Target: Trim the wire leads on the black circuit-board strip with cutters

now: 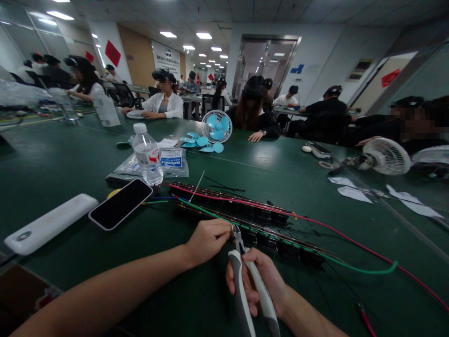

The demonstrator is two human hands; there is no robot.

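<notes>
My right hand (257, 278) grips a pair of white-handled cutters (245, 281), jaws pointing up toward a long black terminal strip (252, 227) on the green table (70, 159). My left hand (207, 239) is closed in a pinch right beside the cutter jaws, at the near strip's edge; what it pinches is too small to name. A second black strip (231, 199) lies just behind. A red wire (315, 224) and a green wire (358, 269) run along the strips to the right.
A black phone (121, 203) and a white flat bar (49, 223) lie at left, a water bottle (148, 154) and plastic bags behind them. Blue fan (216, 126) mid-table, white fan (384, 157) at right, paper scraps nearby. Other people sit around the table's far side.
</notes>
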